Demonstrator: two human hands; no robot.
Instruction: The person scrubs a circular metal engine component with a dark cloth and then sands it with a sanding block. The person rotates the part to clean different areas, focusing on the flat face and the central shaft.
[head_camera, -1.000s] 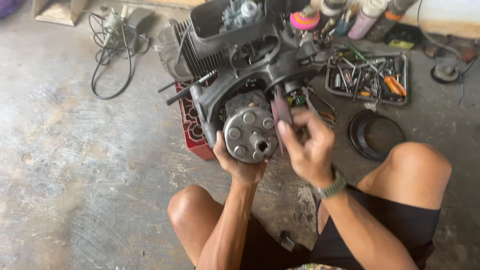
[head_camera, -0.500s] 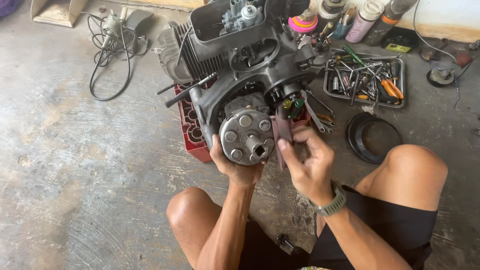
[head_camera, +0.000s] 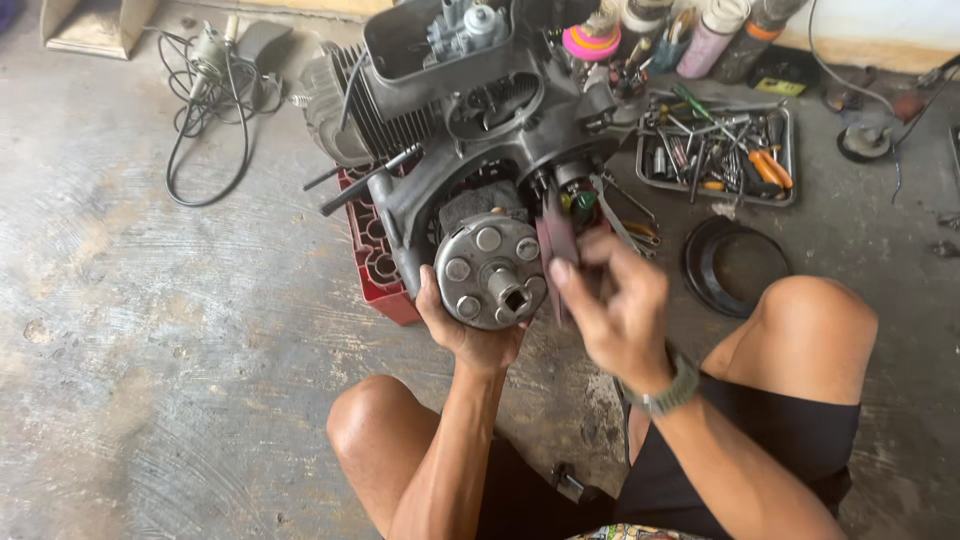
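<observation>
A dark grey engine block (head_camera: 470, 110) with cooling fins rests on a red crate (head_camera: 372, 262) on the concrete floor. At its near end sits a round metal clutch drum (head_camera: 490, 270) with several rivets. My left hand (head_camera: 462, 335) cups the drum from below. My right hand (head_camera: 615, 310) pinches a flat dark reddish plate (head_camera: 556, 245) held upright beside the drum's right edge. My bare knees frame the work.
A metal tray (head_camera: 715, 150) of screwdrivers and tools lies at the right. A black ring (head_camera: 735, 265) lies by my right knee. Spray cans and bottles (head_camera: 715, 35) stand behind. A coiled cable with a tool (head_camera: 205, 95) lies at the left.
My right hand has drawn slightly back and lower along the drum's right side, keeping the plate. My left hand has stayed under the drum. The camera view has shifted a little.
</observation>
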